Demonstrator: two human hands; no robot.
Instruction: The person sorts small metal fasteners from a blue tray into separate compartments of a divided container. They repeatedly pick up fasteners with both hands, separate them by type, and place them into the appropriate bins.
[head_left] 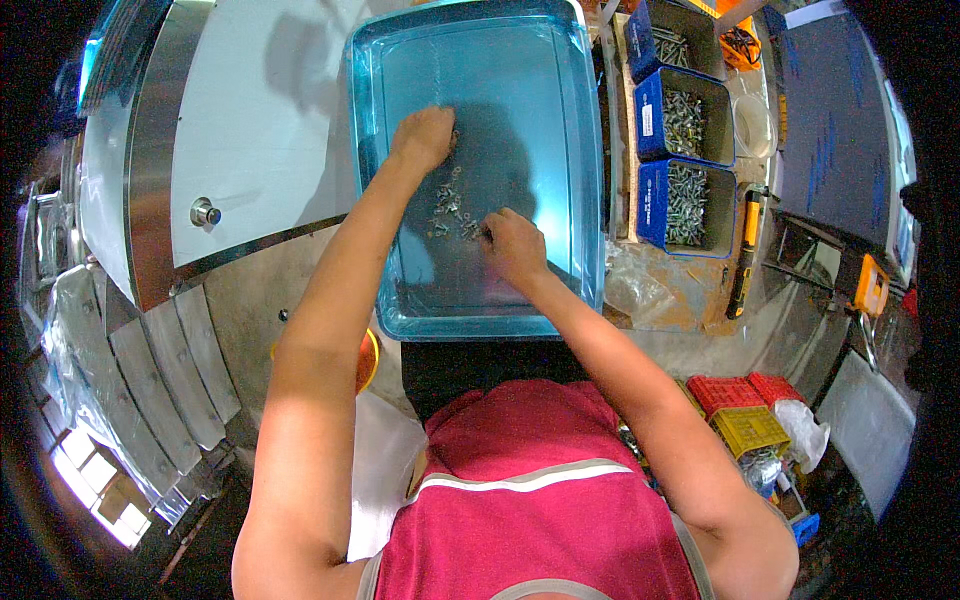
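A large blue shiny basin point(470, 60) with a raised rim lies in front of me. Small loose metal fasteners point(447, 205) are scattered on its floor, between my two hands. My left hand point(425, 138) is closed in a fist over the basin, beyond the fasteners; small bits show at its finger side, but what it holds is hidden. Lower and to the right, my right hand point(515, 245) has its fingers curled together in a pinch beside the pile. Whatever lies between those fingertips is too small or hidden to name.
Three blue bins point(652, 205) of screws and bolts stand in a row at the right, near a clear round tub point(752, 125) and a yellow-black tool point(745, 250). A white panel point(260, 140) with a metal knob is at left. Red and yellow crates point(750, 430) sit lower right.
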